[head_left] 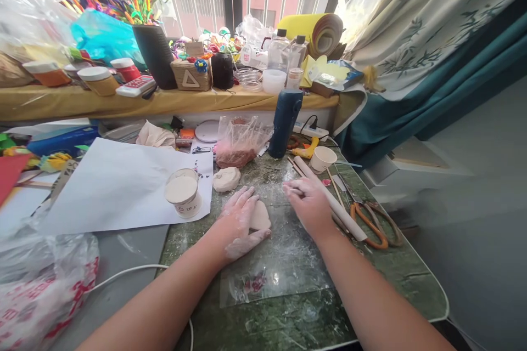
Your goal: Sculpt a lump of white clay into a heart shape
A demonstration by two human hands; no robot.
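Note:
My left hand (237,223), dusted with white flour, lies flat with fingers spread on a flattened piece of white dough (261,215). The dough rests on a clear plastic sheet (284,274) over the green marbled table (395,269). My right hand (309,202), also floury, lies flat with its fingers stretched toward the left, just right of the dough. Its outer edge lies against a white rolling pin (329,197). A second dough lump (226,179) sits a little farther back, beside a paper cup of white powder (182,192).
Orange-handled scissors (370,222) lie right of the rolling pin. A plastic bag with reddish contents (239,142), a dark blue bottle (285,120) and a small paper cup (322,159) stand behind. White paper (119,186) covers the left; a cluttered shelf (164,100) runs along the back.

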